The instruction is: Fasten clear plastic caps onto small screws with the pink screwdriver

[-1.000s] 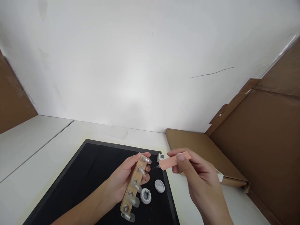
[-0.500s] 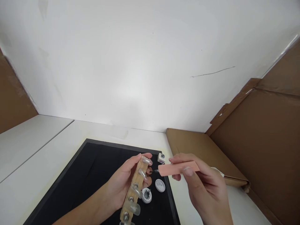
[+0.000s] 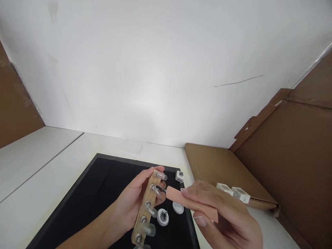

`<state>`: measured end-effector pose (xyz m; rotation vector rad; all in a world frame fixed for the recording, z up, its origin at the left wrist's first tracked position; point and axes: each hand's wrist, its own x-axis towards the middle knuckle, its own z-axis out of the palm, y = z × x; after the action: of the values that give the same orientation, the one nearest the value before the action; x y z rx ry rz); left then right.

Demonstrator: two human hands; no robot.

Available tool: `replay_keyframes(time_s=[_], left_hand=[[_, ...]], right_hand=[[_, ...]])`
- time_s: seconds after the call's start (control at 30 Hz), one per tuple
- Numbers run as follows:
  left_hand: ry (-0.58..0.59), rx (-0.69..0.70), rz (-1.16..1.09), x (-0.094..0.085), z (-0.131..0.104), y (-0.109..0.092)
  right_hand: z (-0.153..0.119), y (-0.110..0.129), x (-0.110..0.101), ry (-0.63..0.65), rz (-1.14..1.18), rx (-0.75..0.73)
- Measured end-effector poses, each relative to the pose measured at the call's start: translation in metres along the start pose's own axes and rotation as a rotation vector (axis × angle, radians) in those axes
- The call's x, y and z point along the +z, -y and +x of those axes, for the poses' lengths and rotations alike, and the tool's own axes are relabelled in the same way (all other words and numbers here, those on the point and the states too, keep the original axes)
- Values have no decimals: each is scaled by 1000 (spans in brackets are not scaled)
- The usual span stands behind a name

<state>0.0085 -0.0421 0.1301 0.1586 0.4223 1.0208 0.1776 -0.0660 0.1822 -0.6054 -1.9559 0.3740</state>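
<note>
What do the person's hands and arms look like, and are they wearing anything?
The left hand and right hand are bare, with no gloves or rings showing. The left forearm shows no sleeve, watch or bracelet. The right forearm isn't in view.

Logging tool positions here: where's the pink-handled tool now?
In the head view, the pink-handled tool is lower right of centre, in the right hand, its dark tip at or near the second clear piece from the wooden strip's top.

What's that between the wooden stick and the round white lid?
In the head view, a small open white pot shows between the wooden stick and the round white lid.
</note>
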Motion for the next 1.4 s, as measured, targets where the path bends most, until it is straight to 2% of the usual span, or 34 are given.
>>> replay_keyframes(time_s=[0.4,0.63,0.7,0.83,0.93,1.07,1.17,1.4], left_hand=[[92,74,42,-3,1,0],[71,51,42,0,-1,-4],[67,53,35,0,-2,-4],[90,73,25,-1,-4,-3],[100,91,40,-2,-4,-3],[125,97,35,-4,-2,-4],[148,98,26,-5,-1,-4],[114,61,-2,-5,0,-4]], right_hand=[[2,2,-1,44,-18,-79],[-1,1,0,31,-25,-64],[-3,1,3,-40,-17,20],[-7,-3,8,-304,79,394],[-4,-8,9,-295,294,592],[0,-11,11,-251,489,711],[-1,-12,14,-266,471,701],[-9,-11,14,-367,228,501]])
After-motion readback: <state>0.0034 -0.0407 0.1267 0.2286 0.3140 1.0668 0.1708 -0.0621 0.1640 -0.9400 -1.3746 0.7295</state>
